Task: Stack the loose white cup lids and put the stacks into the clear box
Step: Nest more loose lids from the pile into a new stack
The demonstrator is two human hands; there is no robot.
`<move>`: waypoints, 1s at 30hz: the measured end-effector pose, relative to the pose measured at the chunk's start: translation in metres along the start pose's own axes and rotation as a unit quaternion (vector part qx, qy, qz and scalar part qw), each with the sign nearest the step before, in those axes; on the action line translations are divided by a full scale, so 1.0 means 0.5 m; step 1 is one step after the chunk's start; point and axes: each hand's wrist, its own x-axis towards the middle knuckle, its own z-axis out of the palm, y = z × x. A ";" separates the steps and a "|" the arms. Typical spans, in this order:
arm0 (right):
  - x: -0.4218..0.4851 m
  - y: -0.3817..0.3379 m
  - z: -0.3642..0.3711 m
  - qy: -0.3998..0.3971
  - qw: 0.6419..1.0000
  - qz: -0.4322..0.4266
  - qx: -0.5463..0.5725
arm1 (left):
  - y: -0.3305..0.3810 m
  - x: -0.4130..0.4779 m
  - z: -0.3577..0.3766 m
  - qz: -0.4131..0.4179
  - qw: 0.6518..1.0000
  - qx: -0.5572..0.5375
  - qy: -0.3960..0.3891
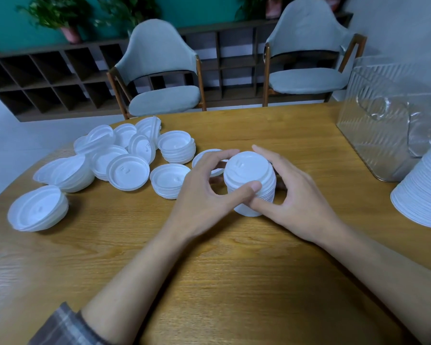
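A stack of white cup lids [250,175] stands on the wooden table [209,270] at the middle. My left hand [204,195] grips its left side, thumb on the front and fingers curled over the far edge. My right hand [296,195] holds the right side, thumb low at the front. Several loose white lids and short stacks [124,160] lie scattered to the left. One lid [204,155] lies just behind my left fingers. The clear ribbed box [393,125] stands at the far right of the table.
A tall leaning stack of white lids [426,192] sits at the right edge, in front of the box. Two grey chairs [164,75] stand behind the table. A dark shelf unit with plants lines the back wall.
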 end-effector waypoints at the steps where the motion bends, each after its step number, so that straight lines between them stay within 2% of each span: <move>1: 0.000 0.000 0.000 -0.002 1.000 0.001 0.001 | 0.000 0.001 0.002 0.003 1.000 0.005 0.008; 13: 0.003 0.008 -0.004 -0.058 0.998 -0.006 0.002 | -0.004 0.004 -0.008 0.012 0.999 0.027 -0.019; 30: 0.002 0.007 -0.003 -0.025 0.999 -0.021 -0.016 | -0.008 0.000 0.000 0.002 0.999 0.034 -0.029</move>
